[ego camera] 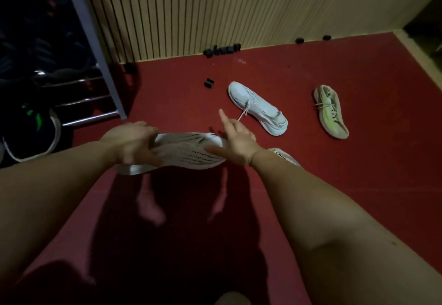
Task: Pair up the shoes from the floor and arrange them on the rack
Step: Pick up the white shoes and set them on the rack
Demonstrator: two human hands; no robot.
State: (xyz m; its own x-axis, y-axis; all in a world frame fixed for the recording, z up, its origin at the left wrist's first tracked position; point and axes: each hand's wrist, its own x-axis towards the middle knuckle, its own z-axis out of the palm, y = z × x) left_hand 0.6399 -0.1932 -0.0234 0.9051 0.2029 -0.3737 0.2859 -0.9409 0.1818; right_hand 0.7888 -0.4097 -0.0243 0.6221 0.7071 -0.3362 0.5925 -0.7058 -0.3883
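Item: white striped shoe (189, 154), gripped by my left hand (134, 144); my right hand (235, 144), fingers (223, 118) spread, thumb resting on it.

dim, soft-focus, dark shadows, warped edges

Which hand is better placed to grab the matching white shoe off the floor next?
Right. The left hand grips the held shoe, while the right hand only touches it and is nearer the white shoe on the floor.
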